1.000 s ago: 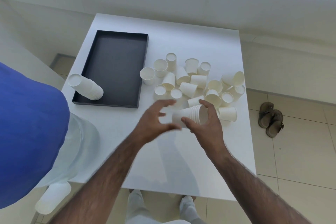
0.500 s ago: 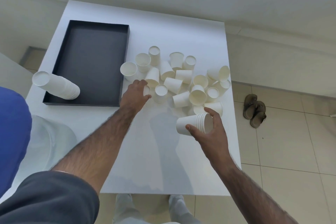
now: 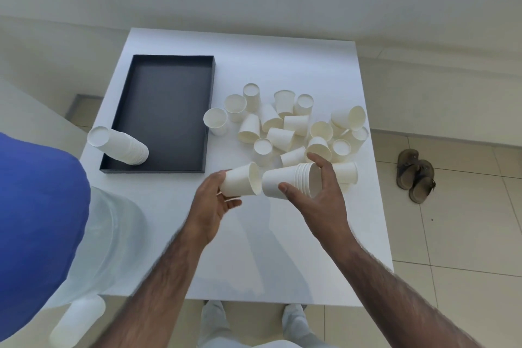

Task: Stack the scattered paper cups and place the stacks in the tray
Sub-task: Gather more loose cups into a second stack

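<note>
My right hand [image 3: 319,200] grips a short stack of white paper cups [image 3: 288,182], held sideways with its open end to the right. My left hand [image 3: 210,202] holds a single paper cup [image 3: 240,181] sideways, its mouth facing the closed end of that stack, almost touching it. Both are above the white table [image 3: 254,263], in front of the pile of scattered paper cups [image 3: 285,127]. A black tray [image 3: 166,113] lies at the table's left; a tall stack of cups [image 3: 118,145] leans in its near left corner.
A large water bottle with a blue top [image 3: 36,220] stands close at my left, against the table's edge. A pair of brown sandals [image 3: 415,176] lies on the tiled floor to the right. A wall runs behind the table.
My left hand has picked one cup from the pile's near edge and brought it back to the stack in my right hand. The right hand has lifted the stack slightly.
</note>
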The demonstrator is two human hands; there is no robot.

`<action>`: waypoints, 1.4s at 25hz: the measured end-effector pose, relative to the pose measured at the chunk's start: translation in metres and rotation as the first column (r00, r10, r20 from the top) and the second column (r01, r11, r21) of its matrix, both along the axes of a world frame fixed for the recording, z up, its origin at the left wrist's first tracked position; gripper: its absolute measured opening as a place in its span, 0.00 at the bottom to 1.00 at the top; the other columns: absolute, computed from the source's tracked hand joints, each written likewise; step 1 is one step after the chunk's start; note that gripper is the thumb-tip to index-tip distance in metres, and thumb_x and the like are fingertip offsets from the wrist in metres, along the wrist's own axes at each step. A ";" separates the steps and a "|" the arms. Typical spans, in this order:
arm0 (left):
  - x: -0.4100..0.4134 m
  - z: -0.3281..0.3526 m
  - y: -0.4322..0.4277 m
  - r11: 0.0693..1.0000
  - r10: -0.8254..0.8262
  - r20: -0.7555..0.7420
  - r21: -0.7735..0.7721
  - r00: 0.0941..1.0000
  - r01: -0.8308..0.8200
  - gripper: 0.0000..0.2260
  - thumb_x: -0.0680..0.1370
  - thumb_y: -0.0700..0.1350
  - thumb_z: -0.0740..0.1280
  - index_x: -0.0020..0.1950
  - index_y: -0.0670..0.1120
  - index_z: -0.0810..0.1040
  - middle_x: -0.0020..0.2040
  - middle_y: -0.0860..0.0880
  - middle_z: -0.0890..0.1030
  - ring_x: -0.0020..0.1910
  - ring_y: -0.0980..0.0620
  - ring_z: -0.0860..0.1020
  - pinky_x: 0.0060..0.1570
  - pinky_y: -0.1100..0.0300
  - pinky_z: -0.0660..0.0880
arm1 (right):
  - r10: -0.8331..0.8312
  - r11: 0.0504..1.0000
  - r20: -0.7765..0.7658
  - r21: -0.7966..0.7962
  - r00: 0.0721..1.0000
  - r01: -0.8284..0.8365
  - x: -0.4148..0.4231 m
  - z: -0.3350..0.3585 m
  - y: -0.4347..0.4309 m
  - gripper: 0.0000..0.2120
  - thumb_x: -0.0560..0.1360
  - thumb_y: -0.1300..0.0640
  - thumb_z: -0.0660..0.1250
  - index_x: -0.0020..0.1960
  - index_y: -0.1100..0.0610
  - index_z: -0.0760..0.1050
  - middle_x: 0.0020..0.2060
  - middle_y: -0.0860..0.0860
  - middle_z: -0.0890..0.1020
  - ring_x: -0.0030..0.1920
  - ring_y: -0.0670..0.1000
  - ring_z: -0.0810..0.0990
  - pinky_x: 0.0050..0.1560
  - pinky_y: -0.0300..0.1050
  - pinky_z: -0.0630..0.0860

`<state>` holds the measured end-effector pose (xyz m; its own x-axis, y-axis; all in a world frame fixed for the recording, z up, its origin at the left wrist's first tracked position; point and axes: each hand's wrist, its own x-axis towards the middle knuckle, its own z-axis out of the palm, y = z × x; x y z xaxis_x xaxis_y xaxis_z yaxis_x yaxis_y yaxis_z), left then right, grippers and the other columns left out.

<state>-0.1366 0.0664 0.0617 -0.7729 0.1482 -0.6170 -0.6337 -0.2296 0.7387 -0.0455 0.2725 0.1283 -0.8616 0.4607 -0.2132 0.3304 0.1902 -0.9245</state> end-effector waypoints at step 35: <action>-0.003 -0.005 -0.058 0.953 0.208 0.248 0.165 0.946 -0.253 0.14 0.83 0.57 0.64 0.55 0.49 0.84 0.44 0.46 0.84 0.35 0.49 0.82 0.29 0.60 0.79 | 0.278 0.053 0.726 0.642 0.629 -0.765 -0.168 -0.112 -0.040 0.18 0.78 0.60 0.65 0.67 0.57 0.70 0.61 0.58 0.73 0.57 0.61 0.77 0.47 0.52 0.68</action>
